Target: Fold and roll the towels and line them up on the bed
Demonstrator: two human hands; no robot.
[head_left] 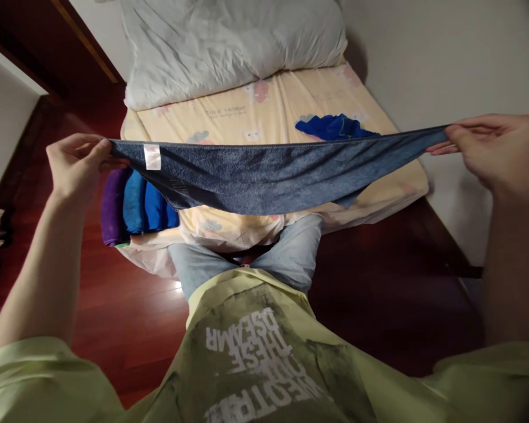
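A grey-blue towel [255, 176] is stretched wide in the air above the bed, its top edge taut and its lower part sagging. My left hand [77, 161] pinches the towel's left corner, close to a white label [152, 157]. At the far right, my right hand [498, 147] pinches the opposite corner between thumb and fingers. Rolled cloths in purple [114, 208] and blue [134, 202] lie side by side at the bed's left front corner, partly behind the towel. Beyond the towel's right half lies a crumpled bright blue cloth [335, 126].
The bed [273, 108] has a pale yellow printed sheet. A bunched white quilt [233, 47] covers its far end. A white wall [441, 59] stands to the right. Dark red wooden floor [127, 311] surrounds the bed, and my jeans-clad legs [291, 252] are against its front edge.
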